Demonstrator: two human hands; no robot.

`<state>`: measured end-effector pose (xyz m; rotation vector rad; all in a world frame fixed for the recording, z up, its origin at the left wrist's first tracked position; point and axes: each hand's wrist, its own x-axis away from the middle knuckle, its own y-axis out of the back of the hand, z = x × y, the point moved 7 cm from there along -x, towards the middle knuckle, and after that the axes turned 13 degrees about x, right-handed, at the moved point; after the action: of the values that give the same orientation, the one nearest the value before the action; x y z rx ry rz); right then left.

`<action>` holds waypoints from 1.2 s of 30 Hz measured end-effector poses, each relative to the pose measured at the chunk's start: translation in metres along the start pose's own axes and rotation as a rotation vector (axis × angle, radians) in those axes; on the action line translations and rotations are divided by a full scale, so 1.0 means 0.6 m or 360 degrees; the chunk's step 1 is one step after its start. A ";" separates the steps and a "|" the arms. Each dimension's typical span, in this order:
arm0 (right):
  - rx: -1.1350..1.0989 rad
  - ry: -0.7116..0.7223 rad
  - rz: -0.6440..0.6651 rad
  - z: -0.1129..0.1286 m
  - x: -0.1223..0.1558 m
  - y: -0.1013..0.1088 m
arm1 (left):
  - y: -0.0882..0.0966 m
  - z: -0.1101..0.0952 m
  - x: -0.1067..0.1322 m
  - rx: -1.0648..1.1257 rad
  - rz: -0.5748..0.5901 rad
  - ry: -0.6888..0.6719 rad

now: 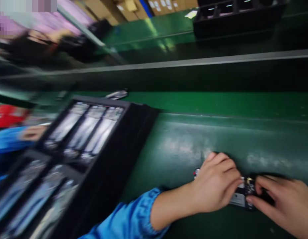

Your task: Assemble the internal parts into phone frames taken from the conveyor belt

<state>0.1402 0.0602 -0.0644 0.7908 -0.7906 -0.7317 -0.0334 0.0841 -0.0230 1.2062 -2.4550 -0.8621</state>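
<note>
A slim phone-like device lies on the green work surface, its insides exposed: a grey battery-like block and a dark circuit board with small gold parts. My left hand is closed over its left part and hides most of it. From the right, my right hand pinches the board end between thumb and fingers. A small round part with a red dot shows beyond my left hand; whether it belongs to the device I cannot tell.
To the left stands a black tray with several similar devices in its slots. A co-worker's hand in a blue sleeve is beside it. Behind the tray lies a small loose part. A raised shelf edge crosses behind, with a black divided box above.
</note>
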 end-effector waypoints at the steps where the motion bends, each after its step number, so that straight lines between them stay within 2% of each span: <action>1: 0.0143 0.0009 -0.0011 0.007 0.000 0.012 | 0.003 0.002 0.002 0.0039 0.0000 0.0003; 4: 0.0310 0.0017 0.0012 0.029 -0.015 0.035 | 0.008 0.001 0.002 0.0085 0.0008 0.0049; 7: 0.0198 -0.0067 0.0141 0.035 -0.023 0.043 | 0.012 -0.009 -0.005 0.0054 -0.0005 0.0067; 9: -0.0001 -0.0187 0.0287 0.027 -0.022 0.040 | 0.012 -0.016 -0.011 0.0033 -0.0020 0.0016; 12: -0.0452 -0.0401 0.0596 0.014 -0.015 0.016 | 0.009 -0.022 -0.017 0.0003 -0.0055 -0.0090; 14: -0.0675 -0.0496 0.0701 0.011 -0.014 0.003 | 0.006 -0.022 -0.017 0.0007 -0.0075 -0.0133; 30: -0.0801 -0.0717 0.0845 0.010 -0.019 -0.002 | -0.005 -0.016 -0.013 0.0216 -0.0073 -0.0161; 36: -0.0753 -0.0715 0.0798 0.010 -0.029 0.003 | -0.004 -0.006 -0.016 0.0268 -0.0056 -0.0031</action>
<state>0.1269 0.0731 -0.0659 -0.0167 -1.1100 -0.6077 -0.0241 0.0887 -0.0215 1.3057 -2.5730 -0.6904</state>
